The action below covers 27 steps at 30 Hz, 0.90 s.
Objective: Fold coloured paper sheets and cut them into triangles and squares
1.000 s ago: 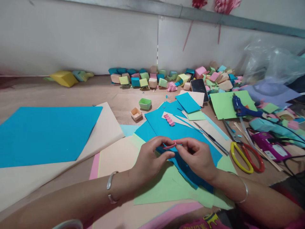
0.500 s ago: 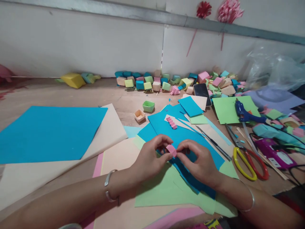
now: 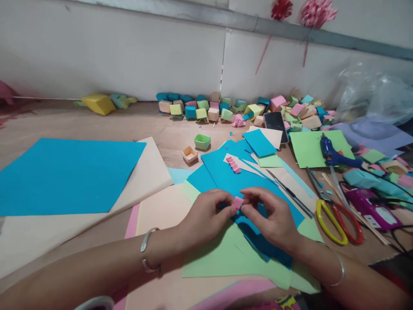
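Both my hands meet over a pile of blue sheets (image 3: 226,174) and green sheets (image 3: 222,258). My left hand (image 3: 206,215) and my right hand (image 3: 272,217) each pinch one side of a small folded pink paper piece (image 3: 238,202) held between the fingertips. A silver bangle sits on each wrist. A pleated pink paper strip (image 3: 232,164) lies on the blue paper just beyond my hands.
A large blue sheet (image 3: 64,176) on cream paper lies at left. Yellow-and-red scissors (image 3: 335,213), a blue glue gun (image 3: 332,153), a phone (image 3: 275,122), a purple device (image 3: 371,204) and several small paper boxes (image 3: 206,110) along the wall surround the work. Two tiny boxes (image 3: 196,148) stand ahead.
The pink piece went from a thin strip stretched between my fingers to a small compact fold. My hands have drawn closer together and the view shifted slightly.
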### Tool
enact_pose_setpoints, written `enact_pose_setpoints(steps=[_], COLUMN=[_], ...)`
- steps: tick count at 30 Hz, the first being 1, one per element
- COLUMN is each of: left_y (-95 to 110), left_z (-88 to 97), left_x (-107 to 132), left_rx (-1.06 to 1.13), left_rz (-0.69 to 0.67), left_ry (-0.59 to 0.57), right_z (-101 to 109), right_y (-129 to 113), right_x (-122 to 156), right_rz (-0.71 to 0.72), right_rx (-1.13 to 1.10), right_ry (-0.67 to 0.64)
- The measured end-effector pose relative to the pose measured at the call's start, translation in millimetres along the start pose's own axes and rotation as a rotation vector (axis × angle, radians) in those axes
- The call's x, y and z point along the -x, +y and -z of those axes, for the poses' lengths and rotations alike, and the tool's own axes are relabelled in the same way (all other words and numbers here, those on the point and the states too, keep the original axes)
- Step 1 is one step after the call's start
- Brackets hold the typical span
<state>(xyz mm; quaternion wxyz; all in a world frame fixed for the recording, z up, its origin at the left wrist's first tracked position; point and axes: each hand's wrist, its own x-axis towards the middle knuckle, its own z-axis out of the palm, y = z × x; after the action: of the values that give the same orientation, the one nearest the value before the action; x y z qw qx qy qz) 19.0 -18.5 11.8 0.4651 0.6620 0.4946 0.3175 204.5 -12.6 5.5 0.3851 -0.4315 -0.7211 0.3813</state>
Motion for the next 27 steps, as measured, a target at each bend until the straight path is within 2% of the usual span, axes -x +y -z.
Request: enact_pose_setpoints(steps=[4, 8, 11, 16, 21, 24, 27], left_y=[0.5, -1.2, -3.8, -9.2, -13.5, -12.7, -9.9], left_z=[2.3, 2.5, 0.8, -4.3, -8.7, -9.2, -7.5], left_x=[2.2, 1.8, 1.3, 2.5, 2.9, 3.2, 4.0], left_rx=[-0.195, -0.169, -0.157, -0.168, -0.162, -0.137, -0.109], left_rz=[-0.157, -0.196, -0.224, -0.252, -0.302, -0.280, -0.244], left_ry=[-0.029, -0.004, -0.048, -0.065, -0.038, -0.022, -0.023], right_z=[8.2, 11.3, 10.0, 2.3, -5.4, -7.2, -4.3], right_y=[-5.3, -4.5, -3.6, -2.6, 0.7, 1.1, -0.9], right_x=[-5.7, -7.6, -7.0, -3.5, 2.1, 4.6, 4.0], right_rz=[0.043, -0.024, -0.019, 0.040, 0.252, 0.360, 0.373], right_rx=[0.142, 0.204, 0.236, 0.338, 0.452, 0.526, 0.508], right_ry=[-0.067, -0.130, -0.168, -0.070, 0.014, 0.034, 0.019])
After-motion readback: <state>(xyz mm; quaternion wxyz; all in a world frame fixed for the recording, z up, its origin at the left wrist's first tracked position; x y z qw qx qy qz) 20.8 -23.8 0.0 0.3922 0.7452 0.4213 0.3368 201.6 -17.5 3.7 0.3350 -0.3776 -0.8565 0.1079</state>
